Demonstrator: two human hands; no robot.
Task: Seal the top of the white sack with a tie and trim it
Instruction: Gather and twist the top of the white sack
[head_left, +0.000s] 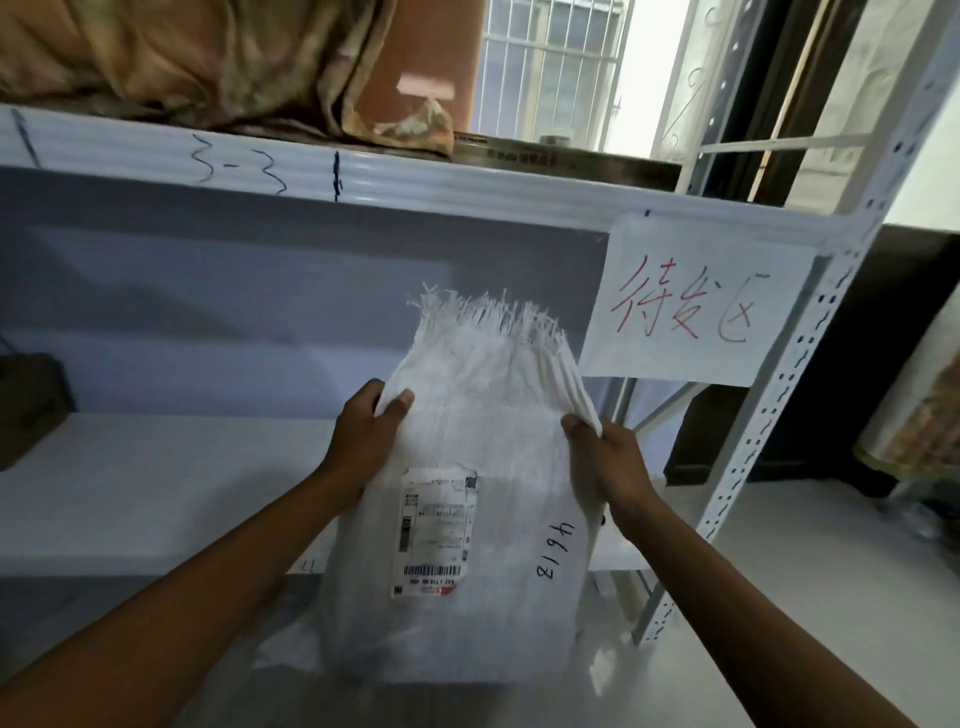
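Note:
A white woven sack (483, 415) stands upright in front of a shelf, its frayed open top (488, 312) pointing up. A shipping label (436, 530) is stuck on its front, with the handwritten number 4618 beside it. My left hand (363, 431) pinches the sack's upper left edge. My right hand (602, 457) grips the gathered folds of the upper right edge. No tie and no cutting tool are in view.
A white metal shelf unit (363, 176) marked "3-3" stands behind the sack, with a paper sign (691, 306) in red writing hanging from it. Brown cloth (208, 62) lies on top. A perforated upright (779, 405) rises at the right. A dark object (26, 400) sits on the left of the shelf.

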